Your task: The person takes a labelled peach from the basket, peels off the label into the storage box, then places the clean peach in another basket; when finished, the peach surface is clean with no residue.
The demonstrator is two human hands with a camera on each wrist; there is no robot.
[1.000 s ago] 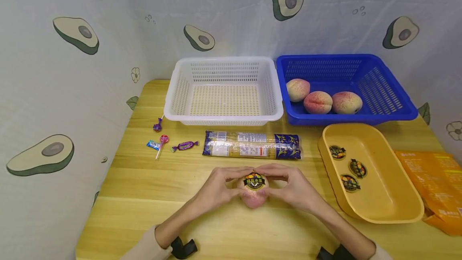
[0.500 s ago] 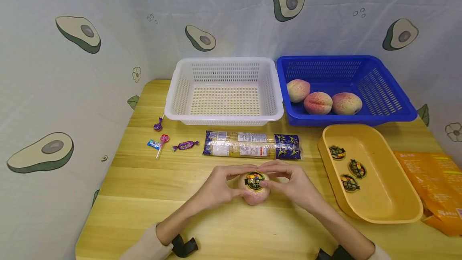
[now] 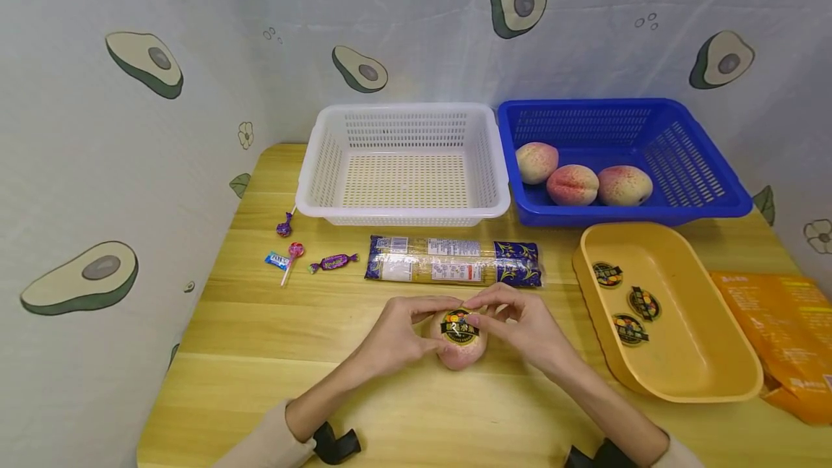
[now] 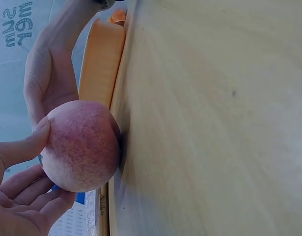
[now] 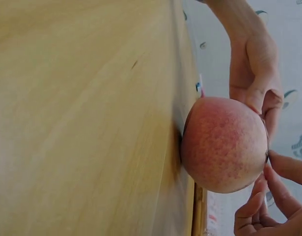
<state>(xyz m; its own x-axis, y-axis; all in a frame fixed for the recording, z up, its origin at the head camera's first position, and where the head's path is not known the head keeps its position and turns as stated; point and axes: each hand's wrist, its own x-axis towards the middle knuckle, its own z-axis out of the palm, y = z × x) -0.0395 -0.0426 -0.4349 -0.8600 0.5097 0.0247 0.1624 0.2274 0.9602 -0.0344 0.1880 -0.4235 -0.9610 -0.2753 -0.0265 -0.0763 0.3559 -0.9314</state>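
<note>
A pink-and-cream peach (image 3: 460, 357) sits on the table in front of the person, with a round black fruit sticker (image 3: 459, 327) on its upper face. My left hand (image 3: 398, 331) grips the peach from the left, its thumb low on the side and its fingers over the far top. The right hand (image 3: 529, 327) has curled fingers, with thumb and fingertips close together at the sticker's right edge. In the left wrist view the peach (image 4: 84, 147) shows its stickerless side. The right wrist view has the right fingertips meeting at the top of the peach (image 5: 222, 145).
A yellow tray (image 3: 708, 338) with three stickers stands right, beside an orange packet (image 3: 789, 341). Behind are a white basket (image 3: 403, 214) and a blue basket (image 3: 689, 143) holding three peaches. A noodle packet (image 3: 453, 261) lies ahead, and several candies, including a purple one (image 3: 334, 262), lie left.
The right thumb has moved from the peach's lower right side up onto the sticker's edge, and the right fingers have bent more. The left hand keeps its grip, and the peach has shifted slightly away.
</note>
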